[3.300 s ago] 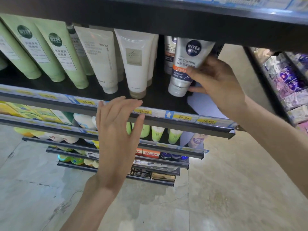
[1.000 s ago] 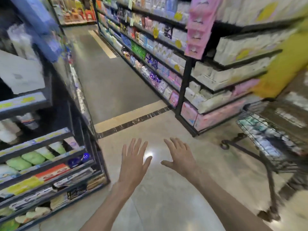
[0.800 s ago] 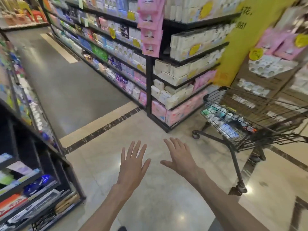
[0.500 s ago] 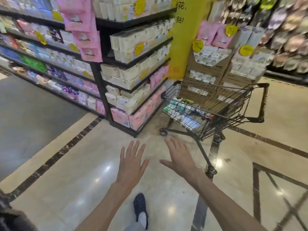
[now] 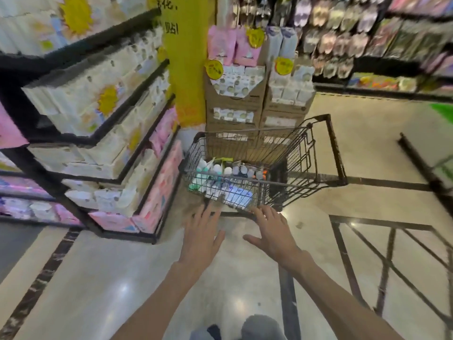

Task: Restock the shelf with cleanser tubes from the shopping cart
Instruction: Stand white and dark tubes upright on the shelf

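The cleanser tubes lie in a jumbled heap on the floor of the shopping cart, towards its left end; I see white, teal and grey tubes with pale caps, but motion blur and the wire mesh in front of them leave every label unreadable, and I cannot count them. A pale blue-white flat pack lies at the near edge of the heap, its print also too smeared to read. The cart stands on the glossy floor, straight ahead of me, its lower frame hidden behind my hands.

My left hand is stretched forward, palm down, fingers straight and spread, holding nothing; its fingertips overlap the cart's near wall in the view, but I cannot tell whether they touch it. My right hand is likewise flat and empty, fingers loosely spread, just short of the basket.

Behind the cart, stacked cardboard display boxes carry round yellow price discs, illegible. The yellow pillar beside them bears dark Chinese characters, partly cut off by the frame top. On the left, a black shelving unit holds cream and pink packs with yellow sunburst tags, all blurred.
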The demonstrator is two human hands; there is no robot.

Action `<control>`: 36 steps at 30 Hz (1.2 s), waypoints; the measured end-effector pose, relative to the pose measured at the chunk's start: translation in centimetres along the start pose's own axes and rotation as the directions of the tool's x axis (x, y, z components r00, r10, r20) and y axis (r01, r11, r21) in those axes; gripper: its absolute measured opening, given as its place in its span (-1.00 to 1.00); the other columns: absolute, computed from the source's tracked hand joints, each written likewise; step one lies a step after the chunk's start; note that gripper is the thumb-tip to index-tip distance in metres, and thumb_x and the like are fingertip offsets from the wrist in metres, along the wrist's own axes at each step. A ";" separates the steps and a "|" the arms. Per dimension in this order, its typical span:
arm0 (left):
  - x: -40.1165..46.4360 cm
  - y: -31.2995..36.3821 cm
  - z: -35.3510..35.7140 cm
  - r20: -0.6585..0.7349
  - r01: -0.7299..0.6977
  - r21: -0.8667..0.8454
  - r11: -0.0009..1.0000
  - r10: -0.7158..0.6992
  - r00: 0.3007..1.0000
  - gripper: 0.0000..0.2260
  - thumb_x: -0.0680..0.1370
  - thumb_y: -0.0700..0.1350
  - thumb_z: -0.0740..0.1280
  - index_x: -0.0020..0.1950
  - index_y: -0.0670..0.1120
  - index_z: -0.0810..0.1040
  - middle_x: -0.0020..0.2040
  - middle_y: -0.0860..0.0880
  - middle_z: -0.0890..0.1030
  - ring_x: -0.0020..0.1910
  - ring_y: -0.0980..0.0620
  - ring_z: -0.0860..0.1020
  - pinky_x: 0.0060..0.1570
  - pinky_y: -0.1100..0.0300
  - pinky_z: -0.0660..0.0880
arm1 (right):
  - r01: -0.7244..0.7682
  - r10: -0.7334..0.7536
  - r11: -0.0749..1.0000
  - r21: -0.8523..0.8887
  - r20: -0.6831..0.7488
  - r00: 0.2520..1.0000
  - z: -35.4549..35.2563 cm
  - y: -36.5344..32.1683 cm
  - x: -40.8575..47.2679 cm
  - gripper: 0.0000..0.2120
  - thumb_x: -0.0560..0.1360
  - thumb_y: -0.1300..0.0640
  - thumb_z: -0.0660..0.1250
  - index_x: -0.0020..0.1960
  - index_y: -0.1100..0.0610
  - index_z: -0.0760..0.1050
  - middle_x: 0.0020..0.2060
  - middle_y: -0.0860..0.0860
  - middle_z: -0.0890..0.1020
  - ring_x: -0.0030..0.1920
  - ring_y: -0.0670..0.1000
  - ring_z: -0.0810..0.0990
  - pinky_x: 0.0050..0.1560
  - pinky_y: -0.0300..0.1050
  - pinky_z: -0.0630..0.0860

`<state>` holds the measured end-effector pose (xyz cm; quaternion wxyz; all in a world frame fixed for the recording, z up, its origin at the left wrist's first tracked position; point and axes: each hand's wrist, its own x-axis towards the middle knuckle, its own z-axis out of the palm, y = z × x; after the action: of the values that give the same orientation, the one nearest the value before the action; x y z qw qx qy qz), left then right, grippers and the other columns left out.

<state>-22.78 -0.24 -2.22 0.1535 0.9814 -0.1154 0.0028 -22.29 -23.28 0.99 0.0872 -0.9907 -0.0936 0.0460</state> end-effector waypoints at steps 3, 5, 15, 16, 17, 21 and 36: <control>4.7 -0.9 0.0 0.023 -0.019 -0.018 1.000 0.019 1.000 -0.43 0.68 0.23 -0.03 0.65 0.02 0.26 0.66 -0.04 0.23 0.65 -0.11 0.15 0.58 -0.16 0.16 | -0.046 0.046 0.999 0.014 -0.003 0.999 -0.3 1.0 4.0 -0.18 0.53 -0.36 0.29 0.63 0.01 0.13 0.55 0.07 0.29 0.55 0.14 0.24 0.53 0.12 0.23; 8.0 -1.5 0.2 0.019 -0.037 -0.039 0.999 0.038 0.999 -0.37 0.65 0.26 -0.09 0.64 0.02 0.28 0.65 -0.04 0.24 0.65 -0.11 0.16 0.58 -0.16 0.16 | -0.075 0.075 0.997 0.023 0.001 0.997 -0.5 1.8 6.9 -0.16 0.53 -0.37 0.28 0.64 0.02 0.11 0.56 0.08 0.28 0.57 0.15 0.22 0.55 0.14 0.21; 26.3 -3.4 3.3 0.110 -0.031 -0.069 0.997 0.038 0.993 -0.44 0.72 0.23 0.03 0.68 0.04 0.15 0.69 -0.02 0.11 0.68 -0.04 0.01 0.64 -0.09 -0.02 | -0.162 0.158 0.983 0.082 0.059 0.986 0.6 8.4 24.0 -0.14 0.54 -0.32 0.34 0.66 0.02 0.07 0.60 0.09 0.22 0.60 0.13 0.17 0.58 0.15 0.14; 28.4 -3.5 3.8 0.127 -0.023 -0.075 0.997 0.032 0.991 -0.46 0.72 0.21 0.07 0.67 0.03 0.17 0.69 -0.02 0.13 0.68 -0.05 0.03 0.64 -0.09 -0.01 | -0.169 0.162 0.982 0.090 0.078 0.984 0.9 9.4 26.2 -0.14 0.54 -0.31 0.34 0.66 0.02 0.06 0.60 0.09 0.22 0.60 0.13 0.17 0.58 0.14 0.14; 30.6 -3.5 4.2 0.151 -0.014 -0.080 0.997 0.026 0.988 -0.46 0.72 0.20 0.09 0.67 0.03 0.18 0.68 -0.02 0.14 0.67 -0.05 0.05 0.64 -0.09 0.00 | -0.174 0.165 0.980 0.099 0.096 0.982 1.1 10.5 28.2 -0.15 0.54 -0.31 0.33 0.66 0.02 0.06 0.60 0.08 0.22 0.60 0.12 0.17 0.58 0.13 0.15; 38.8 -4.3 6.9 0.271 0.025 -0.073 0.997 -0.005 0.962 -0.46 0.73 0.17 0.06 0.68 0.02 0.14 0.69 -0.03 0.12 0.66 -0.05 0.08 0.61 -0.09 0.07 | -0.191 0.171 0.974 0.121 0.164 0.972 2.2 14.6 35.9 -0.16 0.55 -0.30 0.33 0.65 0.03 0.07 0.57 0.08 0.25 0.57 0.13 0.22 0.56 0.11 0.19; 60.4 -7.4 20.0 0.470 0.217 -0.152 0.964 -0.123 0.874 -0.54 0.71 0.10 0.19 0.55 -0.09 0.35 0.50 -0.10 0.43 0.46 -0.16 0.41 0.40 -0.07 0.39 | -0.364 0.285 0.905 0.221 0.323 0.903 10.7 24.0 51.2 -0.21 0.54 -0.26 0.38 0.62 -0.03 0.11 0.51 0.04 0.32 0.52 0.09 0.26 0.52 0.07 0.23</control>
<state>37.13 -13.04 -21.08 0.2195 0.9403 -0.0608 -0.2527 30.90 -34.81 -17.69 0.2009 -0.9534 0.0700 0.2138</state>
